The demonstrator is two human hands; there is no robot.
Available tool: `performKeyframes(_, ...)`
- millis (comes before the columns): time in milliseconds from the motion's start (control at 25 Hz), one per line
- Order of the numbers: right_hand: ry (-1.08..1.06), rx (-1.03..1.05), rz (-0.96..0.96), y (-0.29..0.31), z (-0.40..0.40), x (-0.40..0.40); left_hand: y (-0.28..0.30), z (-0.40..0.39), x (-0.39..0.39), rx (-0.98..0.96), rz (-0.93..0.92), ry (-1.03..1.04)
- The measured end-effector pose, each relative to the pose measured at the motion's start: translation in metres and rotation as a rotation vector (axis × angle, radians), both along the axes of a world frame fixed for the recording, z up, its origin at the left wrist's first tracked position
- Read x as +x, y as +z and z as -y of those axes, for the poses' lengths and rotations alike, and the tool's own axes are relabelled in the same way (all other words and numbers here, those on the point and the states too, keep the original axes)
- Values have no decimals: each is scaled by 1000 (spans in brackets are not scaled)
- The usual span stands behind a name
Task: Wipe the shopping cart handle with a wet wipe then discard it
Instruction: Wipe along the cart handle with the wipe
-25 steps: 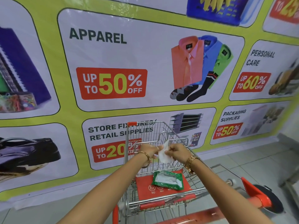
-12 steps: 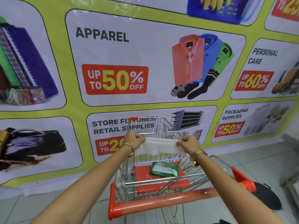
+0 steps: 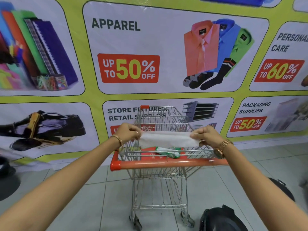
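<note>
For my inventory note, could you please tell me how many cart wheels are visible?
2: a left wheel and a right wheel, both at the near end of the cart. The far wheels are hidden from view.

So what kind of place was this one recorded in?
Most likely a retail store: a wire shopping cart with an orange handle stands on a tiled floor before a wall banner advertising apparel and store-fixture discounts.
</note>
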State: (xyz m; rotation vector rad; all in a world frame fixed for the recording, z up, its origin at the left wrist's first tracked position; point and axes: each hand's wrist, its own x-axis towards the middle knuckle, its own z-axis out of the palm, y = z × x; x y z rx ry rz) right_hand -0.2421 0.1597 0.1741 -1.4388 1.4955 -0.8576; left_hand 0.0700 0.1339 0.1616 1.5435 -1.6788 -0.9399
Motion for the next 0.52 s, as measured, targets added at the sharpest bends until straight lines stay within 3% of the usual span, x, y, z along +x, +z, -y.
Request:
performKeyframes(200,-16,149,79,-5,-31,-12,6,-35,8,174,-138,7)
performKeyframes(320,-26,207,54,-11,-39,-12,-3,-43,3,209,45,-24)
performKeyframes(520,-98,121,-204,-24,-36,1,-19,-43,-13,125,233,34)
